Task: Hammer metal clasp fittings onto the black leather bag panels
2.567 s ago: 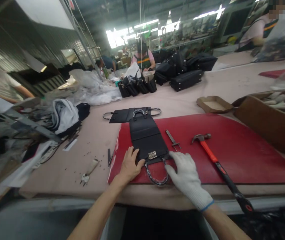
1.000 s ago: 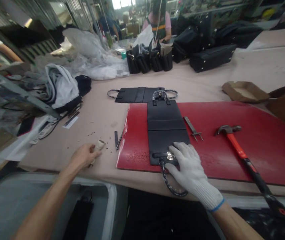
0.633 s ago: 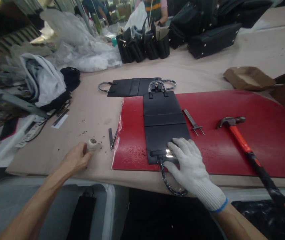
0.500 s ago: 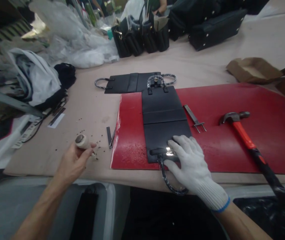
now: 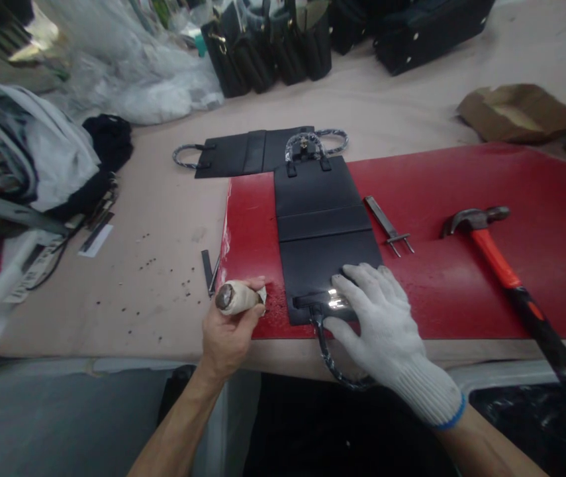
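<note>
My bare left hand (image 5: 226,331) is closed round a short punch (image 5: 235,297) wrapped in off-white tape, its blunt metal end facing up. It is over the left part of the red mat (image 5: 255,212), just left of a black leather bag panel (image 5: 312,262); the tool's lower tip is hidden. My right hand (image 5: 379,318), in a white knit glove, lies flat on the panel's near right corner with fingers stretched out. Beside its fingertips is a shiny metal plate (image 5: 336,299). A plastic-wrapped handle (image 5: 330,358) hangs from the panel over the table edge, partly under the gloved hand.
A claw hammer (image 5: 498,262) and a two-pronged metal tool (image 5: 389,226) lie on the mat. Another black panel (image 5: 235,154) lies behind. Black bags (image 5: 267,53), a brown paper tray (image 5: 518,116) and clear plastic (image 5: 163,86) are farther back. Small dark bits (image 5: 151,260) dot the table at left.
My left hand has carried the punch rightward from the bare table to over the red mat, close to the panel. My right hand stays flat on the panel. The view has shifted slightly.
</note>
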The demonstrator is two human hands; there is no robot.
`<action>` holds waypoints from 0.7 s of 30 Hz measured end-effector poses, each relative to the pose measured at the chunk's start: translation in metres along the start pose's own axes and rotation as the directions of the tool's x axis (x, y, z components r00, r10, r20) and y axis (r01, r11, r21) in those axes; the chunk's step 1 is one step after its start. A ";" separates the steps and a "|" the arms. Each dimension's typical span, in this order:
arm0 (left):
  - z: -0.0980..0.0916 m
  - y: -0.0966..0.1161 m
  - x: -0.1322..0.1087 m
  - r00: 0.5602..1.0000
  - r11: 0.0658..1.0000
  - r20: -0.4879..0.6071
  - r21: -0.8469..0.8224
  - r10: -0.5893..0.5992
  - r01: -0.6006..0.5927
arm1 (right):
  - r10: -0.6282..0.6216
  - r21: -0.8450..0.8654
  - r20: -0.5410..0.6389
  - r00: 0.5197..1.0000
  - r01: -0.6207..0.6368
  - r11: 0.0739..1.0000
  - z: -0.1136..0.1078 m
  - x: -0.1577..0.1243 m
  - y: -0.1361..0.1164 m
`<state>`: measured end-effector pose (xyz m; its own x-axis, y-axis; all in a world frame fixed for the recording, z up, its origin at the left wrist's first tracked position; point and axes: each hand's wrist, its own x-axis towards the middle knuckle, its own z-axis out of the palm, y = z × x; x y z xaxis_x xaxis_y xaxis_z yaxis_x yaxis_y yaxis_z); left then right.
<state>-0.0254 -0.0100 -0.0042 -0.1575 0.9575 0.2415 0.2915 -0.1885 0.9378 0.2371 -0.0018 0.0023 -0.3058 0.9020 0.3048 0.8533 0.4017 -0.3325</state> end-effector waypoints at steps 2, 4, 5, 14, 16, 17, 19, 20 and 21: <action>-0.007 -0.003 0.003 0.999 0.999 0.038 -0.015 -0.033 0.034 | -0.002 0.006 -0.005 1.000 0.002 1.000 0.000 0.000 0.000; -0.011 -0.005 0.006 0.998 0.996 0.039 -0.066 -0.059 0.061 | -0.004 0.011 -0.010 1.000 0.004 1.000 0.000 -0.001 0.001; -0.012 -0.006 0.007 0.997 0.993 0.034 -0.094 -0.067 0.070 | -0.004 0.011 -0.013 1.000 0.005 1.000 0.000 -0.001 0.001; 0.027 0.006 0.000 0.999 0.970 -0.034 -0.241 0.019 -0.026 | 0.007 0.013 -0.019 1.000 -0.007 1.000 0.002 -0.002 0.001; 0.036 0.008 -0.002 0.999 0.974 0.008 -0.222 0.052 -0.049 | 0.005 0.016 -0.023 1.000 -0.005 1.000 0.001 -0.003 0.001; 0.039 0.008 -0.002 0.997 0.973 0.023 -0.220 0.074 -0.067 | 0.004 0.018 -0.026 1.000 -0.004 1.000 0.001 -0.003 0.001; 0.042 0.007 -0.002 0.994 0.967 0.037 -0.239 0.098 -0.087 | 0.002 0.020 -0.032 0.999 -0.002 1.000 0.000 -0.003 0.001; 0.042 0.006 -0.002 0.995 0.965 0.041 -0.249 0.095 -0.082 | 0.002 0.021 -0.032 0.999 -0.002 1.000 0.000 -0.003 0.001; 0.041 0.005 -0.002 0.995 0.964 0.043 -0.254 0.088 -0.074 | 0.002 0.022 -0.034 0.999 -0.001 1.000 0.001 -0.003 0.001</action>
<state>0.0156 -0.0042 -0.0100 -0.0902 0.9459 0.3116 0.0530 -0.3078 0.9500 0.2381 -0.0039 0.0009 -0.2895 0.8969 0.3344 0.8441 0.4039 -0.3526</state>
